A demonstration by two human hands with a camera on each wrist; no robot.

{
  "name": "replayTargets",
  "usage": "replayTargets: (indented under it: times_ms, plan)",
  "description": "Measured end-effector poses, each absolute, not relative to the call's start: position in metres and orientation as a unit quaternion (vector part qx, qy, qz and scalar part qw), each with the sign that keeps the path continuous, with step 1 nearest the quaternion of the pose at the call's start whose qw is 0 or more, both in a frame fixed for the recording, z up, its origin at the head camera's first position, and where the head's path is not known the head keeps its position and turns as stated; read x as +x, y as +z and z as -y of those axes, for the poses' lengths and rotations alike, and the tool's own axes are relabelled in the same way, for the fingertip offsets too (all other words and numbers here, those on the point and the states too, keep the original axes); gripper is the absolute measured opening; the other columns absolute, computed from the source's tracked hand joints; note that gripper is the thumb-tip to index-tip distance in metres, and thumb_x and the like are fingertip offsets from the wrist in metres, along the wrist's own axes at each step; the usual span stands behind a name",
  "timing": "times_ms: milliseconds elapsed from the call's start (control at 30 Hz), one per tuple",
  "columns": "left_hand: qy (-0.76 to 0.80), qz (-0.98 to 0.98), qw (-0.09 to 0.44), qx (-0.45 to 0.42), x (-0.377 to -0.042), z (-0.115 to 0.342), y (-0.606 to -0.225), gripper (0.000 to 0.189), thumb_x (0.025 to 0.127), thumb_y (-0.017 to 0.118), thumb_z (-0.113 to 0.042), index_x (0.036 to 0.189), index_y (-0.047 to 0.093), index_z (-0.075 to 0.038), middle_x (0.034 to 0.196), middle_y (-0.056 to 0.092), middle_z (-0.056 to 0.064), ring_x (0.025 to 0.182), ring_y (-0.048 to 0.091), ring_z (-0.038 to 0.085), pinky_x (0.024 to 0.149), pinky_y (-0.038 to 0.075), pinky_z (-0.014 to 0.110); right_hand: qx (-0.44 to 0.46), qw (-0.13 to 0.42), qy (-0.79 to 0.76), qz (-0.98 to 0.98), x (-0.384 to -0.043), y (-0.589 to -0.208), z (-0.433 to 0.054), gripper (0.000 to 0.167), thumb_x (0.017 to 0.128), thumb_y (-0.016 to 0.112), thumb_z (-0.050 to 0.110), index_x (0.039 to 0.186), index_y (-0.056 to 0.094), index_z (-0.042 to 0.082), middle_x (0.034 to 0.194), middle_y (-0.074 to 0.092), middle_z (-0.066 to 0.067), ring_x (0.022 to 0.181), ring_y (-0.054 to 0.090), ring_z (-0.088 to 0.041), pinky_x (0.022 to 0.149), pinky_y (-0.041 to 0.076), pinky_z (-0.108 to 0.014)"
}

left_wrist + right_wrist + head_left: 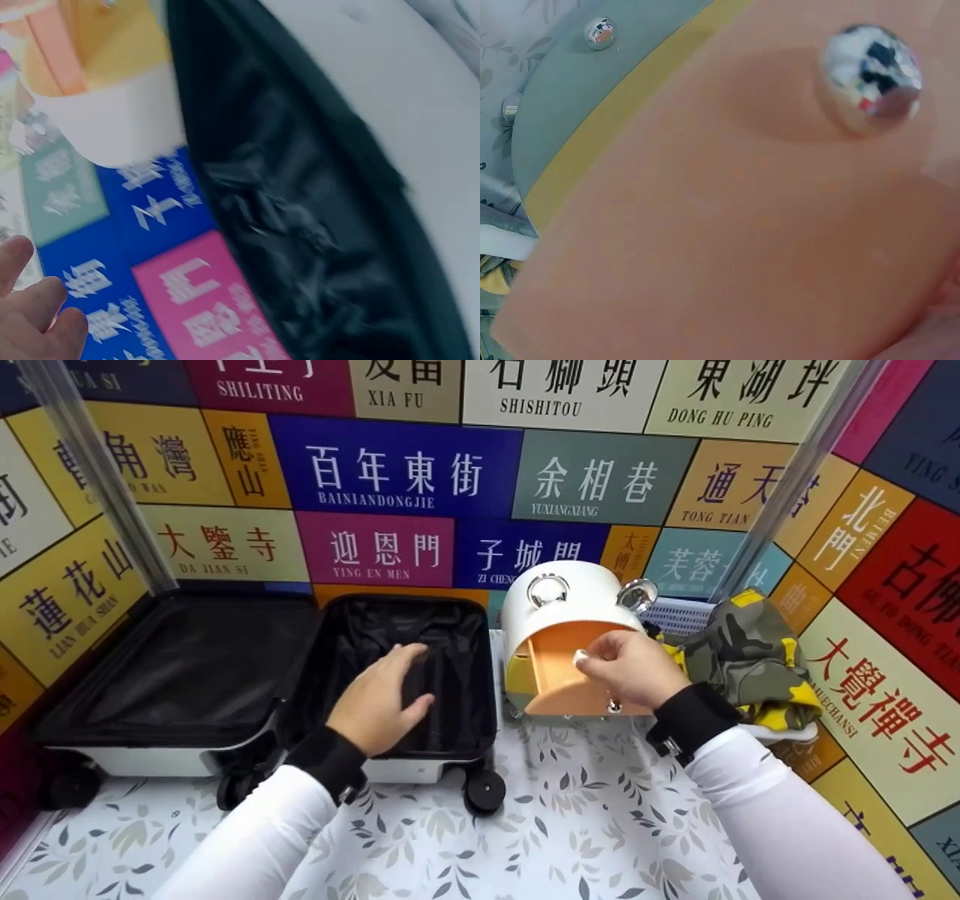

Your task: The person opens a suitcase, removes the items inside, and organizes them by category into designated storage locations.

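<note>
My right hand [640, 666] pinches a small white object [580, 658] between thumb and fingers, over the pulled-out orange drawer [551, 666] of a rounded white box [574, 596]. I cannot tell what the small object is. In the right wrist view a shiny round knob [874, 81] stands on the orange drawer front [675, 217]. My left hand [381, 701] hovers over the open suitcase [484, 697] with its black lining, fingers extended and nothing held. Some of its fingers [37, 300] show at the lower left corner of the left wrist view.
The suitcase's other half [187, 660], covered in black, lies at the left. At the right, camouflage cloth [757, 652] is heaped in a white basket [679, 616]. Everything rests on a leaf-patterned cloth [585, 825], close to colourful walls with printed signs. A suitcase wheel [484, 791] juts toward the front.
</note>
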State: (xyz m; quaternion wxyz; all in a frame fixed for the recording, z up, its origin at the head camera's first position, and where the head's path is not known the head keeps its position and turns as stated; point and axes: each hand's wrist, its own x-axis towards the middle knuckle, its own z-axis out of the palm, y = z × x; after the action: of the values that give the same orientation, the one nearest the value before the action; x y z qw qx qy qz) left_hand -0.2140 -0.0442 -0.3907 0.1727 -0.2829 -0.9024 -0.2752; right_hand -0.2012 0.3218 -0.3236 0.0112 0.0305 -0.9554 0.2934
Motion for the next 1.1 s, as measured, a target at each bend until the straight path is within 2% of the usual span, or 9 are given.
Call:
replayTargets:
  times_ms: [133, 300, 433, 667, 933, 1033, 1100]
  plan:
    - [-0.272, 0.917, 0.157, -0.246, -0.222, 0.062, -0.403, 0.065, 0.093, 0.074, -0.026, 0.149, 0.047, -0.008, 0.149, 0.053, 0.013, 0.143, 0.042, 0.036, 0.115, 0.037, 0.050, 0.048, -0.037, 0.289, 0.955, -0.208, -0.320, -0.323, 0.036, 0.093, 0.069, 0.032, 0.113, 0.071, 0.002, 0.104, 0.073, -0.013, 0.091, 0.066, -0.027, 0.083, 0.055, -0.042]
    - [-0.269, 0.928, 0.146, -0.214, -0.229, 0.075, -0.416, 0.067, 0.093, 0.074, -0.027, 0.150, 0.046, -0.008, 0.149, 0.052, 0.016, 0.142, 0.042, 0.038, 0.114, 0.037, 0.053, 0.076, -0.097, 0.269, 0.955, -0.222, -0.316, -0.328, 0.037, 0.092, 0.070, 0.028, 0.120, 0.073, 0.004, 0.116, 0.073, -0.014, 0.105, 0.064, -0.031, 0.096, 0.049, -0.046]
    - [-0.269, 0.932, 0.137, -0.201, -0.230, 0.080, -0.423, 0.067, 0.093, 0.074, -0.027, 0.151, 0.045, -0.007, 0.150, 0.051, 0.018, 0.142, 0.042, 0.039, 0.114, 0.036, 0.054, 0.073, -0.114, 0.241, 0.961, -0.230, -0.317, -0.333, 0.035, 0.092, 0.071, 0.028, 0.119, 0.074, 0.005, 0.124, 0.071, -0.014, 0.113, 0.061, -0.033, 0.101, 0.045, -0.050]
    - [-0.271, 0.936, 0.129, -0.184, -0.234, 0.086, -0.428, 0.069, 0.093, 0.074, -0.026, 0.152, 0.044, -0.006, 0.150, 0.050, 0.020, 0.143, 0.040, 0.040, 0.116, 0.033, 0.054, 0.068, -0.135, 0.224, 0.963, -0.235, -0.321, -0.333, 0.033, 0.095, 0.068, 0.021, 0.122, 0.073, 0.003, 0.126, 0.069, -0.017, 0.111, 0.061, -0.033, 0.101, 0.045, -0.048]
    - [-0.278, 0.935, 0.133, -0.179, -0.237, 0.089, -0.432, 0.068, 0.092, 0.074, -0.026, 0.150, 0.045, -0.005, 0.150, 0.050, 0.020, 0.142, 0.040, 0.042, 0.116, 0.033, 0.053, 0.080, -0.126, 0.195, 0.969, -0.234, -0.320, -0.333, 0.036, 0.096, 0.068, 0.023, 0.125, 0.071, 0.002, 0.127, 0.069, -0.017, 0.118, 0.061, -0.035, 0.105, 0.044, -0.049]
    - [-0.278, 0.935, 0.132, -0.174, -0.236, 0.091, -0.432, 0.067, 0.092, 0.074, -0.026, 0.150, 0.046, -0.006, 0.150, 0.050, 0.019, 0.143, 0.040, 0.041, 0.116, 0.033, 0.053, 0.071, -0.098, 0.208, 0.971, -0.231, -0.320, -0.332, 0.040, 0.094, 0.069, 0.022, 0.126, 0.069, -0.001, 0.125, 0.069, -0.019, 0.118, 0.062, -0.038, 0.105, 0.044, -0.051]
    - [-0.279, 0.936, 0.130, -0.172, -0.236, 0.092, -0.432, 0.067, 0.093, 0.074, -0.027, 0.150, 0.045, -0.006, 0.150, 0.050, 0.019, 0.143, 0.039, 0.042, 0.117, 0.032, 0.053, 0.055, -0.058, 0.221, 0.972, -0.224, -0.322, -0.329, 0.039, 0.095, 0.068, 0.022, 0.126, 0.068, -0.002, 0.123, 0.070, -0.020, 0.115, 0.063, -0.038, 0.103, 0.045, -0.053]
